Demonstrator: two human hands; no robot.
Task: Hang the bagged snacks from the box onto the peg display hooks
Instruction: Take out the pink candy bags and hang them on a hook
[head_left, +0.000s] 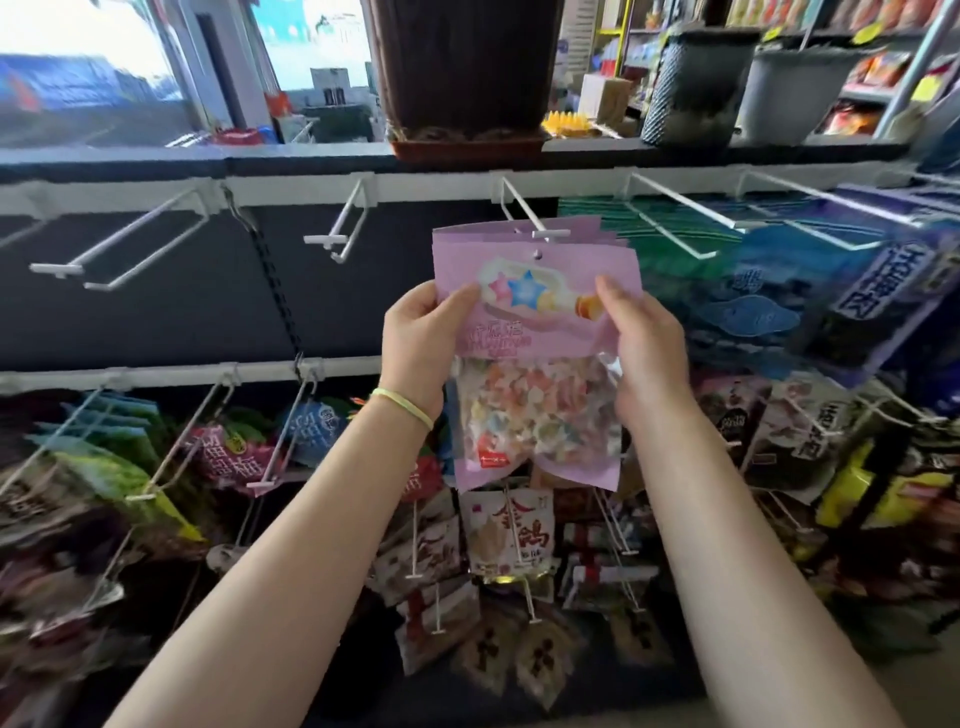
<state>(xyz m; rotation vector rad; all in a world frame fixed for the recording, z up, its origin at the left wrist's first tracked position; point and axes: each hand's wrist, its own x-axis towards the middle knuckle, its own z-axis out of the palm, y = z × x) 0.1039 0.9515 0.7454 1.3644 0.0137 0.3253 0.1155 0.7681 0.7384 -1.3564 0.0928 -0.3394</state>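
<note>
Upright, pink snack bag (535, 332), hang-hole topmost, pinched between left hand (421, 348) and right hand (644, 353).

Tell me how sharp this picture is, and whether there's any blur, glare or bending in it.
Head view: the pink candy bag and both hands, left hand and right hand, are fairly sharp; the window scene at top left is smeared and bright; the lower-left snack packs are blurred; the white rail bows from wide-angle distortion; glare shows on the bag's clear panel.
</note>
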